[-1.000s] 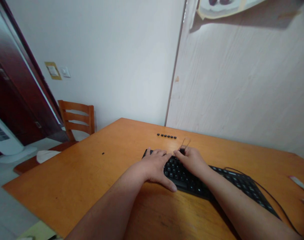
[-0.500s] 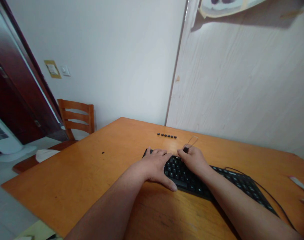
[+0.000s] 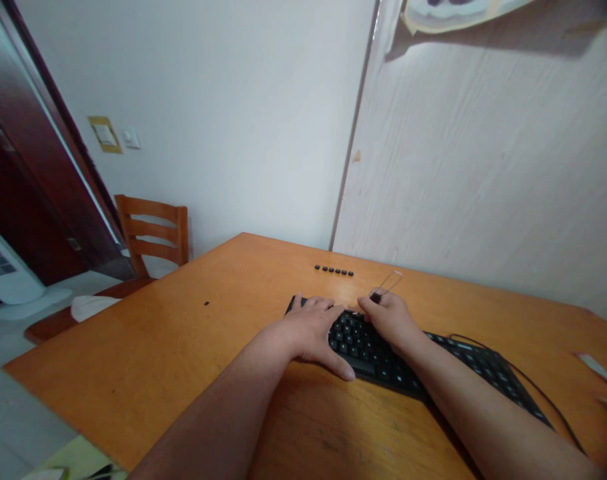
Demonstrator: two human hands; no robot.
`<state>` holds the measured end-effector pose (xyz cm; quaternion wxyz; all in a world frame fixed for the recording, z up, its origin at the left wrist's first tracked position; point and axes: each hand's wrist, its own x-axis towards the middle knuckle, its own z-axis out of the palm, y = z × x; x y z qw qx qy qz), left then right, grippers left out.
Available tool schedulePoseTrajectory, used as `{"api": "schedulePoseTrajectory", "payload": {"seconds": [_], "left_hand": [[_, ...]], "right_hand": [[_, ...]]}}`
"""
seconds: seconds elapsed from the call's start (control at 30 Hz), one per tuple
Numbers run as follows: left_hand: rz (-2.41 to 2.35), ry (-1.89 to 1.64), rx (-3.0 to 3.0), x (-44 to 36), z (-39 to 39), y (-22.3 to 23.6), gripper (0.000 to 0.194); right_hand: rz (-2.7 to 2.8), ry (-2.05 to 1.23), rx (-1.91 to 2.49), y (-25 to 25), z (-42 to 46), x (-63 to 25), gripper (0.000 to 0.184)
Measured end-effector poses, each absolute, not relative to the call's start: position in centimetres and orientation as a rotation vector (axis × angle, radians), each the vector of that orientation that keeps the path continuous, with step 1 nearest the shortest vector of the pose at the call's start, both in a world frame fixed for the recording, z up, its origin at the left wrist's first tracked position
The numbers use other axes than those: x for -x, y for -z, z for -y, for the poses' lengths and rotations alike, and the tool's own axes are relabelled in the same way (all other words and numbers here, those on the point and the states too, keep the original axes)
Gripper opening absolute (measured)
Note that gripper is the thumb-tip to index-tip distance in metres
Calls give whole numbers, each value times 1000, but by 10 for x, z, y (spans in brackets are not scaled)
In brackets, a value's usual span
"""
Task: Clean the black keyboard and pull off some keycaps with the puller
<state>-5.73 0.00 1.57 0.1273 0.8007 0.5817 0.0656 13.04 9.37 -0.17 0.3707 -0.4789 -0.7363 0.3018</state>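
A black keyboard [image 3: 366,366] with white-marked keys lies on the wooden table. My left hand [image 3: 313,333] rests spread over its left end, fingers apart and thumb along the front edge. Over the keyboard's back edge, my right hand [image 3: 390,317] is closed around a wire keycap puller [image 3: 376,297]. The puller's thin wire loop sticks up past the fingers, and its dark middle shows between thumb and forefinger. Its lower end is hidden by the hand. Behind the keyboard several small black keycaps [image 3: 338,271] sit in a row.
A tiny dark piece [image 3: 206,303] lies on the table [image 3: 158,360] to the left. The keyboard's cable [image 3: 543,393] runs along the right side. A pale thin object [image 3: 600,372] is at the far right. Beyond the table's left edge stands a wooden chair [image 3: 153,230].
My right hand has shifted slightly right along the keyboard's back edge, and the puller's wire loop now leans further right. My left hand stays in place on the keyboard.
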Motion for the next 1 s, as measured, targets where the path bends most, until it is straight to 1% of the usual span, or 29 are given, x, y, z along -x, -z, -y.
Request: {"api": "schedulePoseTrajectory", "payload": {"seconds": [0.17, 0.37, 0.43, 0.5, 0.63, 0.7, 0.83, 0.93, 1.0], "left_hand": [[-1684, -193, -2319, 57, 0, -17, 114], [-1666, -205, -2329, 59, -1, -15, 114], [-1659, -238, -2309, 59, -1, -16, 110], [-1688, -331, -2285, 57, -3, -18, 101], [-1768, -700, -2221, 51, -8, -19, 68], [-1697, -880, -2098, 48, -12, -18, 54], [-1479, -1089, -1779, 41, -20, -12, 40], [-1453, -1198, -1642, 38, -24, -8, 28], [-1465, -1243, -1574, 37, -25, -7, 24]], "right_hand": [[1765, -892, 1227, -6, -94, -133, 29], [1713, -926, 1208, -13, -91, -133, 33], [1708, -939, 1172, -12, -91, -132, 34], [1707, -939, 1137, -12, -90, -132, 34], [1716, -942, 1076, -18, -83, -129, 36], [1725, -954, 1052, -24, -78, -126, 36], [1734, -973, 991, -29, -68, -121, 37], [1733, -999, 917, -26, -65, -118, 40], [1746, -1011, 852, -24, -65, -117, 39]]}}
